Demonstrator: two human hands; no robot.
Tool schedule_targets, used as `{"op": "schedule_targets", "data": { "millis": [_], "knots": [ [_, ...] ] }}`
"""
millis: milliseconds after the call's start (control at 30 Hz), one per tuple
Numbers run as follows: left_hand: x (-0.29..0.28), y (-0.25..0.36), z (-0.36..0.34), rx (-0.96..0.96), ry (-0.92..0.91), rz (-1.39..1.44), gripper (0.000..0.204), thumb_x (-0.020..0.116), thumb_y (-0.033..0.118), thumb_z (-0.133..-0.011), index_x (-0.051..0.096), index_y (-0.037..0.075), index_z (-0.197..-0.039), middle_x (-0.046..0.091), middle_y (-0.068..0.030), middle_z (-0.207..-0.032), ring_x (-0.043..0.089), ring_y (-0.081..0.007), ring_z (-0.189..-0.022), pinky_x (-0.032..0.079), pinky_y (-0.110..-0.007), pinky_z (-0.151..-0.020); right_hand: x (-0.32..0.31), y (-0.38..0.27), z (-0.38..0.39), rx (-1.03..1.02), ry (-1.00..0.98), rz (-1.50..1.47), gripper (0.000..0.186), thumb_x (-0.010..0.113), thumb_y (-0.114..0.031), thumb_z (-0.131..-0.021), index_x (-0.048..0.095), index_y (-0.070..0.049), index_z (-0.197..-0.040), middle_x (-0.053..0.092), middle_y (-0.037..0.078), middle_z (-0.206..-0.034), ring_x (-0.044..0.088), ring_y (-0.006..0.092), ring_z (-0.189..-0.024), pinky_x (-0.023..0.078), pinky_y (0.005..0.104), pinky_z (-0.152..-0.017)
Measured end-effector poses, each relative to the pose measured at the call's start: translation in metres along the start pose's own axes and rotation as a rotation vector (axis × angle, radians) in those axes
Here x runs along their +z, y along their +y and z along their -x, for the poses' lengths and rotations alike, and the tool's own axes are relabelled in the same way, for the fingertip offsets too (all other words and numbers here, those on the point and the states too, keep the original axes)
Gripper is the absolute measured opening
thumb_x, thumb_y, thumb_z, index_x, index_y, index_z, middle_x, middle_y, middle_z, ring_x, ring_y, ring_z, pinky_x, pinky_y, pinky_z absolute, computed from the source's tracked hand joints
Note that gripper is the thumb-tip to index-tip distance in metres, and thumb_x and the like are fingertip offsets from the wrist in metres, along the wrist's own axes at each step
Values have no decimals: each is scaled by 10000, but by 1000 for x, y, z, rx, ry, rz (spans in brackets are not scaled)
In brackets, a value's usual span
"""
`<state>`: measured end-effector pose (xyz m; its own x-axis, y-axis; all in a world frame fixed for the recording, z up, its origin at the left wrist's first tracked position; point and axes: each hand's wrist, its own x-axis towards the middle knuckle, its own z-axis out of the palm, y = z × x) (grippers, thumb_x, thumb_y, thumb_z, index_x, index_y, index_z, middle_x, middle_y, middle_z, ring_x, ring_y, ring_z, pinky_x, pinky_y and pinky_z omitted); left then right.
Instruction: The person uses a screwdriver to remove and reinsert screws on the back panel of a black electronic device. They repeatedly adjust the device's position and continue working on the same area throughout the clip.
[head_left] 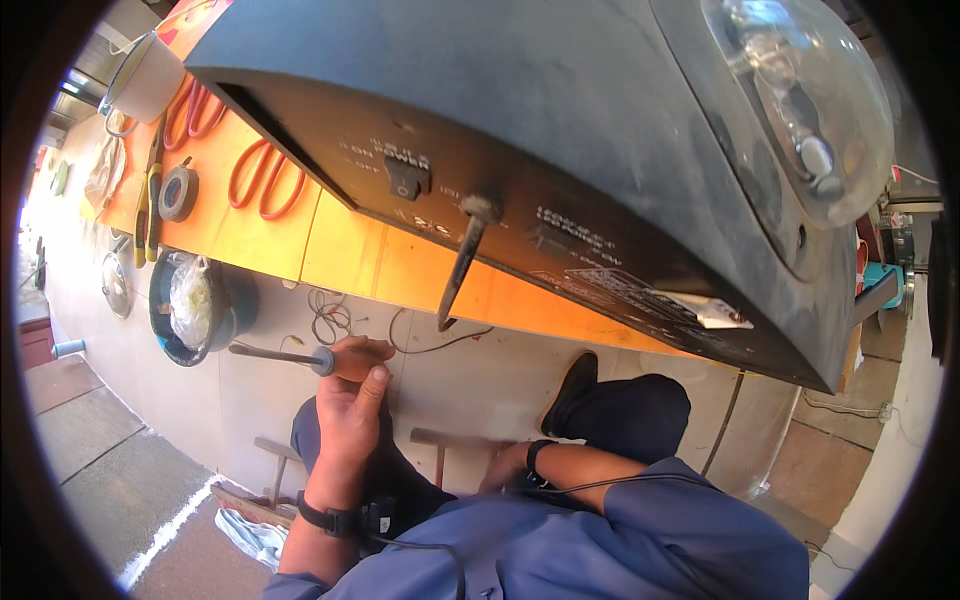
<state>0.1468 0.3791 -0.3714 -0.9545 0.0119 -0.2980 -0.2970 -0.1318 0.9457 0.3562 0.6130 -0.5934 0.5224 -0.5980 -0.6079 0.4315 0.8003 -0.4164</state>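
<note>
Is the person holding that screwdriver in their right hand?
No, the screwdriver with the brown handle is gripped in the left hand, while the right hand is lower, down by the knee.

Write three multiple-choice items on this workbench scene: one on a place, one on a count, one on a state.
1. Where do the orange-handled scissors lie?
A. on the orange bench top
B. on the floor
C. on the person's lap

2. How many wristbands does the person wear?
A. none
B. one
C. two

3. What is the left hand doing?
A. resting open
B. gripping a brown-handled screwdriver
C. holding the scissors

Answers: 1 A, they lie flat on the bench top. 2 C, a dark band circles each wrist. 3 B, the fingers wrap the handle; the right hand rests low, its grip unclear.
</note>
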Motion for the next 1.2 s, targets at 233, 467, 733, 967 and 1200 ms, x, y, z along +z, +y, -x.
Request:
{"op": "schedule_targets", "data": {
  "millis": [233,467,733,967,1200],
  "knots": [
    [8,3,-6,-26,90,71,411,648,38,-964,470,12,-1333,614,-116,-1210,580,-201,-1122,438,-355,-1009,-31,-10,55,246,-59,-53,519,570,-461,-992,678,-45,-1283,709,75,-1217,648,211,-1073,490,375,-961],
    [14,-14,6,108,71,-26,508,688,165,-975,448,33,-1403,586,-92,-1241,626,-189,-1104,521,-282,-820,-48,-36,88,114,102,95,492,546,-433,-1012,705,-20,-1226,732,60,-1174,643,177,-1052,490,348,-946],
    [18,10,69,287,94,-369,510,660,148,-983,447,31,-1432,606,-64,-1077,576,-116,-908,475,-252,-803,-26,-124,214,-746,839,157,471,618,-329,-1015,590,-34,-1381,698,56,-1231,614,147,-1173,464,285,-1023],
    [54,59,133,505,69,-425,575,708,91,-930,451,8,-1437,657,-170,-1231,645,-212,-1089,493,-324,-961,70,-200,310,-1346,825,5,570,582,-341,-1038,431,-55,-1508,661,109,-1295,605,197,-1229,503,328,-1014],
    [80,96,138,895,195,-696,501,740,86,-886,538,12,-1338,687,-188,-1056,697,-297,-884,554,-351,-789,105,-242,327,-1657,821,-284,360,512,-299,-1069,542,-51,-1327,696,151,-1108,731,265,-967,619,346,-788]
  ]
}}
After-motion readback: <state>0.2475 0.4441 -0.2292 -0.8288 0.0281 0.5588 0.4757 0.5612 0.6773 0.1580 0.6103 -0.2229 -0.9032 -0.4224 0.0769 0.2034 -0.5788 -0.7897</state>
